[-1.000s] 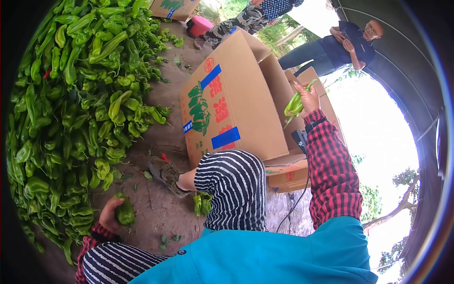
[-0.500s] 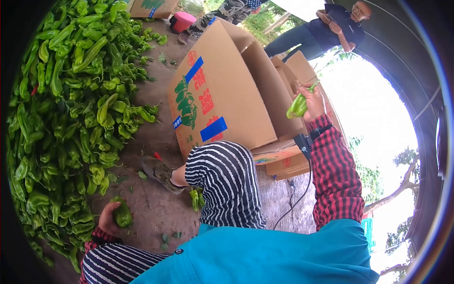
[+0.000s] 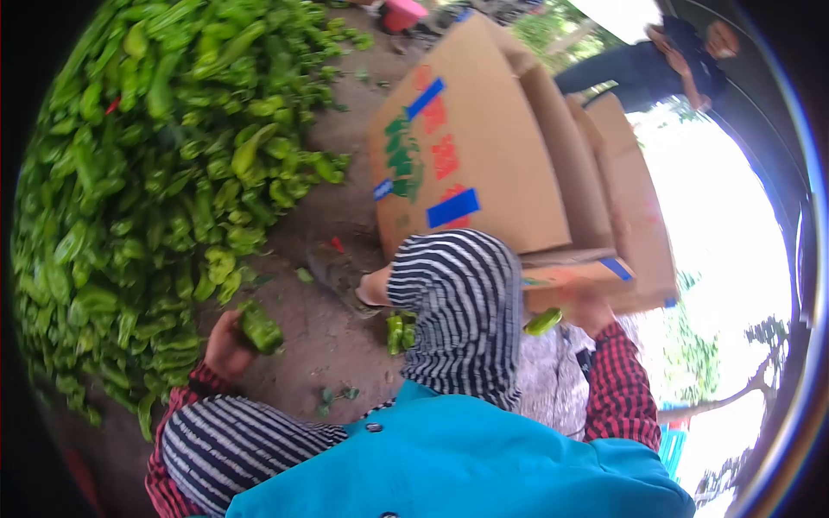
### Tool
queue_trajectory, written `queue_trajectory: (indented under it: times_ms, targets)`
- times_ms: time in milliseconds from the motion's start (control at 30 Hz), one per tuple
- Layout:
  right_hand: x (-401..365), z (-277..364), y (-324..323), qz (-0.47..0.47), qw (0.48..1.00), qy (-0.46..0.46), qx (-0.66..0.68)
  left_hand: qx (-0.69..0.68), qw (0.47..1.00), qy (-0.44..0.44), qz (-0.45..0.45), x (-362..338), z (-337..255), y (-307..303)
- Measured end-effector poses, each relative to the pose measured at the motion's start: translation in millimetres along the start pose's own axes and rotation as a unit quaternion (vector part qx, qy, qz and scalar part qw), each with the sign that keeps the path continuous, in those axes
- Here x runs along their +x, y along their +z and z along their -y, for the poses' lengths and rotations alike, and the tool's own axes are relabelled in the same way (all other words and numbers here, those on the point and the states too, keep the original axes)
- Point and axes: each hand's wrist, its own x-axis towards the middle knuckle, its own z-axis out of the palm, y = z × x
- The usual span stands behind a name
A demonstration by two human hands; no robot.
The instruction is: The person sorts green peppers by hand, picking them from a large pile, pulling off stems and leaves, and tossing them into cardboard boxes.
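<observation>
Green and glossy, a blocky pepper [image 3: 261,328] sits in the grasp of my left hand [image 3: 228,345], fingers curled around one side while the rest juts out over the bare ground [image 3: 302,371]. At the finger side of my right hand [image 3: 589,309], a slim pepper [image 3: 542,322] shows between that hand and my striped trouser knee [image 3: 462,302]; the hand is badly blurred, and I cannot tell whether it grips the pepper or is free of it. Just beside my left hand spreads a broad pile of peppers [image 3: 173,216]. More loose peppers [image 3: 400,332] lie on the ground near my shoe [image 3: 341,281]. Near my right hand stands an open cardboard box [image 3: 496,147], marked with red lettering, pepper artwork and blue tape. Farther out are a pink container [image 3: 402,13] and, at upper right, a person in dark clothes [image 3: 643,69].
</observation>
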Motion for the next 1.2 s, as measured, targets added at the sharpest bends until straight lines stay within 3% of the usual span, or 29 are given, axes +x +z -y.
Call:
queue_trajectory:
  times_ms: [33, 100, 167, 267, 333, 467, 500, 533, 600, 667, 700, 767, 800, 833, 900, 933, 967, 1033, 1100, 1133, 1200]
  targets:
    - [13.2, -2.9, 0.0, -0.009, 1.0, -0.003, -0.023, -0.001, 1.0, 0.015, -0.018, -1.7, 0.1, -1.4]
    - [-3.5, 26.3, 30.6, 0.116, 0.991, 0.058, 0.023, -0.012, 0.999, 0.029, -0.001, -3.3, -1.2, -7.5]
    - [-34.9, 67.0, 65.5, 0.218, 0.975, 0.028, -0.046, -0.004, 1.0, 0.002, 0.021, -8.4, -4.5, -2.1]
    - [-73.2, 109.8, 129.5, 0.319, 0.946, -0.042, 0.03, 0.022, 1.0, -0.011, 0.019, -12.8, -6.8, 9.0]
    - [-105.3, 140.6, 191.3, 0.507, 0.852, -0.125, 0.036, 0.019, 0.992, 0.021, 0.121, -8.9, -5.5, 5.3]
    - [-135.7, 167.3, 284.3, 0.663, 0.726, -0.11, -0.144, -0.002, 0.986, 0.029, 0.167, -20.0, -9.7, 7.6]
    - [-135.7, 158.4, 307.9, 0.677, 0.725, -0.066, -0.108, -0.004, 0.986, 0.035, 0.164, -21.3, -9.7, 8.0]
    - [-136.1, 150.4, 334.0, 0.663, 0.734, -0.086, -0.116, 0.022, 0.984, 0.049, 0.167, -22.7, -9.3, 7.7]
    - [-133.1, 120.1, 379.6, 0.562, 0.818, -0.021, -0.119, 0.051, 0.986, 0.038, 0.157, -25.2, -9.6, 6.7]
    - [-110.7, 78.2, 412.0, 0.555, 0.82, 0.086, -0.108, 0.097, 0.983, 0.023, 0.155, -24.3, -8.2, 9.4]
    - [-107.4, 66.0, 422.9, 0.557, 0.819, 0.087, -0.109, 0.144, 0.977, 0.006, 0.156, -22.6, -7.4, 10.6]
    - [-103.2, 49.9, 437.3, 0.573, 0.787, 0.187, -0.13, 0.165, 0.978, 0.001, 0.129, -16.4, -6.1, 3.4]
    - [-98.6, 47.2, 438.4, 0.564, 0.789, 0.215, -0.116, 0.254, 0.956, 0.015, 0.149, -13.2, -6.9, -2.0]
    - [-93.7, 41.9, 436.6, 0.565, 0.788, 0.217, -0.115, 0.339, 0.925, 0.027, 0.169, -8.4, -7.0, -8.1]
    - [-86.5, 32.2, 431.3, 0.542, 0.819, 0.157, -0.103, 0.373, 0.915, 0.016, 0.153, 0.0, -12.7, -25.4]
    - [-84.0, 32.3, 431.4, 0.541, 0.82, 0.158, -0.102, 0.557, 0.829, 0.038, 0.018, 3.5, -21.6, -29.4]
    - [-81.9, 33.8, 432.2, 0.535, 0.825, 0.154, -0.098, 0.708, 0.694, 0.057, -0.119, 6.2, -30.1, -34.4]
    - [-78.4, 33.0, 433.9, 0.527, 0.832, 0.151, -0.093, 0.838, 0.354, 0.31, -0.276, 38.6, -29.1, -94.4]
    - [-80.3, 27.9, 439.4, 0.546, 0.825, 0.137, -0.059, 0.872, 0.206, 0.25, -0.366, 48.1, -51.4, -95.6]
    - [-83.4, 29.4, 440.3, 0.545, 0.825, 0.137, -0.057, 0.873, 0.206, 0.25, -0.364, 52.7, -56.5, -108.7]
    - [-89.7, 35.8, 439.3, 0.501, 0.855, 0.134, -0.019, 0.906, 0.135, 0.185, -0.356, 59.1, -66.2, -122.9]
